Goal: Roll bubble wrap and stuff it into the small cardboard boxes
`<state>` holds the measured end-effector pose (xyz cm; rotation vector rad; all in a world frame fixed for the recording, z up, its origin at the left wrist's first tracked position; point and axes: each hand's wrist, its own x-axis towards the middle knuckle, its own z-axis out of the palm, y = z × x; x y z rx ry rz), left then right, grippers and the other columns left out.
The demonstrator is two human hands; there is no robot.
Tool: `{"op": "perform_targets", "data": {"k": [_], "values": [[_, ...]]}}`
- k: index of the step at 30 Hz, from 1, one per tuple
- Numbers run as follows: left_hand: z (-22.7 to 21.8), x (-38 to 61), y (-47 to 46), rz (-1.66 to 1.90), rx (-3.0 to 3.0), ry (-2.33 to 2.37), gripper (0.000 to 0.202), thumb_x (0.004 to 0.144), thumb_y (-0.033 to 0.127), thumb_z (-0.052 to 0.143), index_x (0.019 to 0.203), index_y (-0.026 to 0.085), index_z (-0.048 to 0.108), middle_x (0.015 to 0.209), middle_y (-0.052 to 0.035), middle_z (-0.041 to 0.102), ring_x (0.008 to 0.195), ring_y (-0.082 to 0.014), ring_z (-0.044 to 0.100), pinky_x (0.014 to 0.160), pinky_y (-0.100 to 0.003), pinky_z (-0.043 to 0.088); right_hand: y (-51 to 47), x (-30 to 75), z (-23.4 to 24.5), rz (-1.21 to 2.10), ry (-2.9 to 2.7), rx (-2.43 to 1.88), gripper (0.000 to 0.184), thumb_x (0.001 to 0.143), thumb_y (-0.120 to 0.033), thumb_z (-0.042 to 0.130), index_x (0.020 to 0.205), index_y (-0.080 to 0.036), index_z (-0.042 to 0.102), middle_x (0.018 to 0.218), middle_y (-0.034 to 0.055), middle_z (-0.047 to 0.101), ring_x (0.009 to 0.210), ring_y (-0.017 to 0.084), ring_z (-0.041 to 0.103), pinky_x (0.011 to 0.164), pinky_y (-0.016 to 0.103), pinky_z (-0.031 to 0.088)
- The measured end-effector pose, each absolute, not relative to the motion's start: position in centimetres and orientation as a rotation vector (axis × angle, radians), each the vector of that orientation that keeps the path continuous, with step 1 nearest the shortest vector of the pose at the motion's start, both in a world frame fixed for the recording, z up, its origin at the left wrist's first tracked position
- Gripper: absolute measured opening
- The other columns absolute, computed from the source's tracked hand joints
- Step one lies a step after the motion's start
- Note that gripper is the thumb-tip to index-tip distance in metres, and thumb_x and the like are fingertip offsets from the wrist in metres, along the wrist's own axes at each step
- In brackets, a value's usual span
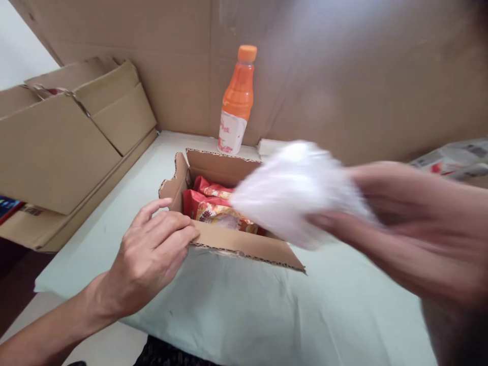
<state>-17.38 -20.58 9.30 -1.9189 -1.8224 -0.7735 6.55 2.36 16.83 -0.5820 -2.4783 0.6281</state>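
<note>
A small open cardboard box stands on the pale green cover, its front flap folded outward. Inside lie red snack packets with printed fronts. My left hand grips the box's front left corner, fingers bent over the edge. Above the right part of the box, my right hand holds a crumpled white plastic wrap, blurred by motion. The wrap hides the box's right end, and whether anything is inside the wrap I cannot tell.
Behind the box an orange-capped drink bottle stands upright near a tall cardboard wall. A larger cardboard carton sits at the left. A printed plastic package lies at the far right. Pale green cover spreads across the table.
</note>
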Motion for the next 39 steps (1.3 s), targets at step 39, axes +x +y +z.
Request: {"op": "perform_targets", "data": {"k": [39], "values": [[1.9,-17.0,-14.7,-2.19,-1.294,-2.453,0.061,0.085,0.037,0.07,0.14,0.021,0.05,0.134,-0.0119,0.063,0.123,-0.0255,0.063,0.102,-0.041,0.058,2.6,4.8,2.4,1.032,-2.17,-1.012,0.043,0.087,-0.058,0.062,0.108,-0.02,0.059,0.099,0.0093,0.072,0.078,0.022,0.067,0.059,0.033,0.054]]}}
